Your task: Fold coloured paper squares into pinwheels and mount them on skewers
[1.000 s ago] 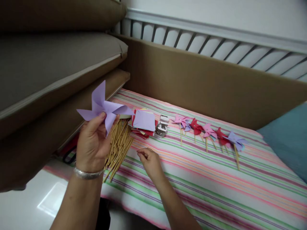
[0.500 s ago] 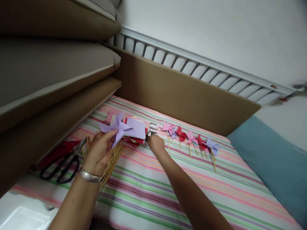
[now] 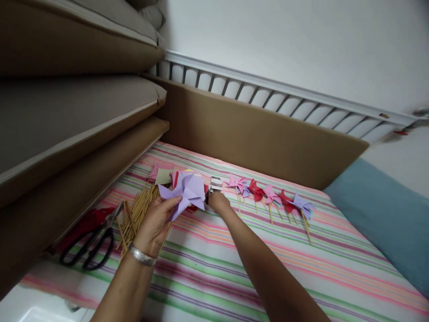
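A lilac paper pinwheel head (image 3: 185, 195) is pinched in my left hand (image 3: 160, 218), thumb on its front. It hangs over a pile of coloured paper (image 3: 165, 176). My right hand (image 3: 218, 202) is closed beside two small boxes (image 3: 216, 181) that stand at the pile's right side. Its fingertips reach to the nearer box, and what they hold, if anything, is hidden. Thin wooden sticks (image 3: 139, 208) lie in a loose bundle behind and left of my left hand. Scissors with dark handles (image 3: 90, 246) rest further left.
Several finished pinwheels on sticks, pink (image 3: 236, 182), red (image 3: 256, 190) and lilac (image 3: 302, 205) among them, lie in a row on the striped cloth (image 3: 268, 273). Stacked cushions (image 3: 83, 116) rise at the left. A brown board (image 3: 254, 129) stands along the back. A teal cushion (image 3: 378, 228) is at the right.
My left hand has moved right with the lilac pinwheel head, uncovering more of the sticks. My right hand stays by the small boxes. The whole view has shifted slightly.
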`<state>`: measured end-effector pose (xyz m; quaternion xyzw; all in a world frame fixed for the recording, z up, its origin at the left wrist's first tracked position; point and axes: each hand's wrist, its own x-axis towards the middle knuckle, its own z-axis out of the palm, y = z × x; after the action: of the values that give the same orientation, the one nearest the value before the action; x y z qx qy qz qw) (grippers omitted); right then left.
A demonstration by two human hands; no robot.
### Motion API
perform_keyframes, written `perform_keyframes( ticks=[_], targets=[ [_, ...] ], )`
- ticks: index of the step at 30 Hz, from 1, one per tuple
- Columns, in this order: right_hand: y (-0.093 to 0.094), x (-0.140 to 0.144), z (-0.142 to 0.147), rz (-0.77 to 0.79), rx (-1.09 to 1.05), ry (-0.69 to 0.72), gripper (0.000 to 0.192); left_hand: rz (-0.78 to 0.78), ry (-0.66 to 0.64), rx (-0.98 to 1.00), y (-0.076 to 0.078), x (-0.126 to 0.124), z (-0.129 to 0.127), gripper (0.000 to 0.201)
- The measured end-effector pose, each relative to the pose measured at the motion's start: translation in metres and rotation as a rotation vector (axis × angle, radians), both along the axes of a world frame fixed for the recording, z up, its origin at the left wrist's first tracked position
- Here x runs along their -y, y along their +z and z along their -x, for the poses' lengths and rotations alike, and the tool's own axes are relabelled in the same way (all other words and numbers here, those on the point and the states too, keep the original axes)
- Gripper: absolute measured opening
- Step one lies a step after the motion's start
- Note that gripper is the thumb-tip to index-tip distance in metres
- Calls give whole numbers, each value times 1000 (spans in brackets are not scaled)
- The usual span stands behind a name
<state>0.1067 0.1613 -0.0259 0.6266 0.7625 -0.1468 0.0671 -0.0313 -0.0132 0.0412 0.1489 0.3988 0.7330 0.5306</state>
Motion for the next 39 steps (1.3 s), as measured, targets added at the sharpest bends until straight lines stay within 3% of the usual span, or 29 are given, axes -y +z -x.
perform_keyframes(
  ticks=[5,12,16,20,23,29,39],
  targets=[
    [7,18,-31,-89,-116,42,20,2,11,24,5,2,-2,21],
    [0,91,-139,-106,-265,219,22,-24,7,-1,6,1,-8,19],
    [-6,99,-171,-90,-317,243,19,-17,-50,-19,5,-4,-23,18],
    [-13,99,-180,-160,-383,193,21,-32,-65,-25,4,-10,-39,20],
    [-18,115,-180,-262,-414,108,25,-38,-101,-16,2,-14,-46,19],
    [-29,146,-161,-399,-406,28,24,-62,-137,-15,-1,-17,-62,21],
    [-42,118,-147,-392,-369,-35,20,21,-224,-29,-19,-17,-77,22]
  ],
)
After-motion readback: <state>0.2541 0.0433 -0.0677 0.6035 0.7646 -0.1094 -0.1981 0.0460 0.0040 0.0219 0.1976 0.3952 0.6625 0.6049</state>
